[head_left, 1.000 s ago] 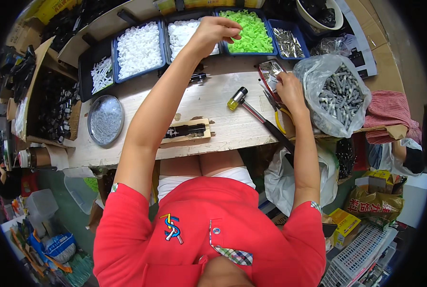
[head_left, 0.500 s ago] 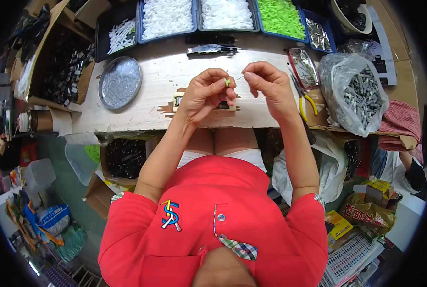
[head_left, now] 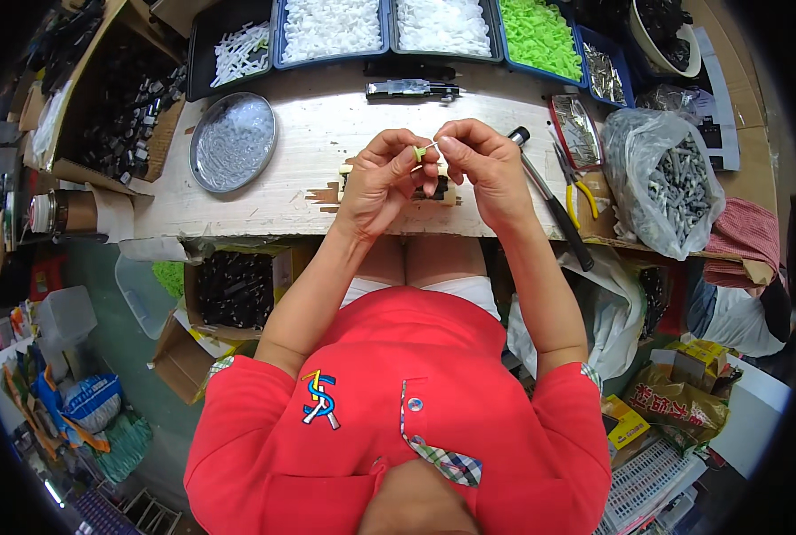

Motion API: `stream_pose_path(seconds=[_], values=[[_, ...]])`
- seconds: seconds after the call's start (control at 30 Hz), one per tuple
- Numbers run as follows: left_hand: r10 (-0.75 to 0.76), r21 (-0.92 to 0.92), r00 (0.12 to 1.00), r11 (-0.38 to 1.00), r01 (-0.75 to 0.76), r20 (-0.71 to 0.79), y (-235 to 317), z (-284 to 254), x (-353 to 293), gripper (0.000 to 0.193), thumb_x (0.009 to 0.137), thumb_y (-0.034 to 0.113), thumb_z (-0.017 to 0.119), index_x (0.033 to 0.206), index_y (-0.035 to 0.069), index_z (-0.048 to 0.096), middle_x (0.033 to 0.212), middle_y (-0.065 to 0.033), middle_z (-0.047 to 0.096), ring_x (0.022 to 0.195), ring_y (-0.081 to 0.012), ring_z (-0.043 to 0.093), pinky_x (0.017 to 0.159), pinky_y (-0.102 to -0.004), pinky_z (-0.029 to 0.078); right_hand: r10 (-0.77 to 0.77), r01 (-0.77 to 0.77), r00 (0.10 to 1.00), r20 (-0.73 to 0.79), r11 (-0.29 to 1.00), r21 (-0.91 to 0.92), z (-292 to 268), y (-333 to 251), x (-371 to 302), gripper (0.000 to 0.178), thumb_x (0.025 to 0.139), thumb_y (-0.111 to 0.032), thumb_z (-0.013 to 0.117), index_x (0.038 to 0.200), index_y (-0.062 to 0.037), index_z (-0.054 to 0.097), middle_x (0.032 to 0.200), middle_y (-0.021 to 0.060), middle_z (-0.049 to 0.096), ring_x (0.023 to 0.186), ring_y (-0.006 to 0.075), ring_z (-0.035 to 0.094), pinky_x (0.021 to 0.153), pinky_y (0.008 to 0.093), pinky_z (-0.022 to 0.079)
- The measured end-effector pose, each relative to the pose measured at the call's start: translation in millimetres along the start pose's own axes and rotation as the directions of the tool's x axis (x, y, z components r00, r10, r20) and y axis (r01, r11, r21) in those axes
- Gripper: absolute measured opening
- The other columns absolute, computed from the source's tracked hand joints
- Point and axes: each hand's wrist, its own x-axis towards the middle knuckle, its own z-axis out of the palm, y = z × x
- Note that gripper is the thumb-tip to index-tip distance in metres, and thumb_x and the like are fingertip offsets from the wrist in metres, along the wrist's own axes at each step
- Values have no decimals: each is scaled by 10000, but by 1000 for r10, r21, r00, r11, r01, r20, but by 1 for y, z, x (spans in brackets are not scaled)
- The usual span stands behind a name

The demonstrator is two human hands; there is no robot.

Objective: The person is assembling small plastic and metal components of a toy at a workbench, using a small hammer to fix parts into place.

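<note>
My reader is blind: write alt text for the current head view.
A person's left hand holds a small green piece, the right hand a thin pale piece, close together above a workbench. Trays of white pieces and green pieces stand beyond; a hammer and pliers lie at right.

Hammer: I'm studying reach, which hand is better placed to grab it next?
Probably the right hand: the hammer lies just to its right, though this hand pinches a thin piece. The left hand is farther away, holding a small green piece.

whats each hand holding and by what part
Left hand: a small green plastic piece, exact grip spot unclear; right hand: a thin pin, by its right end.
</note>
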Motion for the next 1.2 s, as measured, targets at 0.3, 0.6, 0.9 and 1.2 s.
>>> stream_pose_path(seconds=[0.3, 0.6, 0.9, 1.2], values=[[77, 72, 997, 995, -76, -15, 7, -4, -5, 117, 851, 66, 549, 961, 27, 564, 831, -92, 609, 725, -157, 607, 596, -285, 504, 36, -33, 998, 50, 998, -44, 11, 5, 3, 120, 827, -135, 599, 893, -34, 605, 732, -9, 590, 631, 39, 514, 541, 166, 360], [372, 572, 928, 761, -307, 5, 6, -4, -17, 107, 846, 8, 539, 950, -13, 555, 838, -94, 617, 725, -152, 617, 645, -244, 516, -516, 477, 846, 138, 614, -629, 24, 4, 2, 60, 769, -1, 588, 819, 7, 620, 745, 74, 556, 621, 148, 561, 560, 242, 448], [497, 849, 859, 395, -351, 125, 18, -5, -19, 78, 802, 8, 598, 880, 11, 608, 834, -61, 627, 709, -96, 579, 642, -217, 469, -580, 542, 764, 281, 342, -768, 19, 9, -5, 90, 701, -15, 629, 786, -38, 610, 741, 66, 558, 647, 229, 556, 565, 317, 427], [385, 970, 890, -120, -212, 242, 31, -28, -34, 90, 673, 121, 677, 752, 106, 637, 953, -7, 600, 959, -178, 479, 810, -317, 306, -383, 587, 754, 534, 27, -809, 8, 23, -1, 92, 698, -82, 638, 772, -80, 584, 724, 30, 539, 657, 210, 528, 570, 325, 370]])
